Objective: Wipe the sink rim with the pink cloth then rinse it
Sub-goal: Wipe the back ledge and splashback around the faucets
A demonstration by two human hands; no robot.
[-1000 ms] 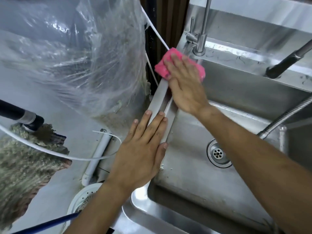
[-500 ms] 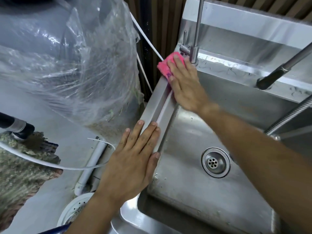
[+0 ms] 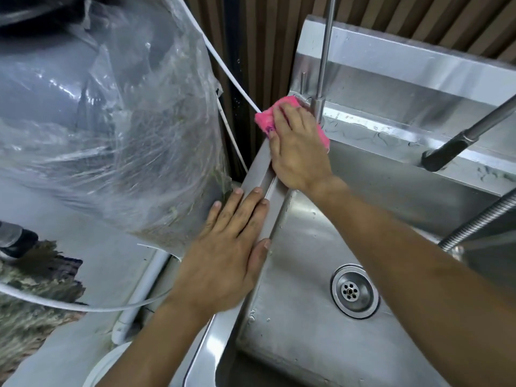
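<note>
The right hand [image 3: 297, 148] has slid the pink cloth [image 3: 264, 120] against the faucet base [image 3: 317, 106].

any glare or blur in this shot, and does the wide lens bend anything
Head view: bright glare on the sink rim behind the tap and on the plastic bag; the lens bows the rim's straight edges; both hands, the left hand and right hand, and the pink cloth look sharp.

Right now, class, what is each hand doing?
Left hand: open, fingers straight, resting flat on the sink rim.
Right hand: open, pressing the pink cloth onto the rim's far corner.
</note>
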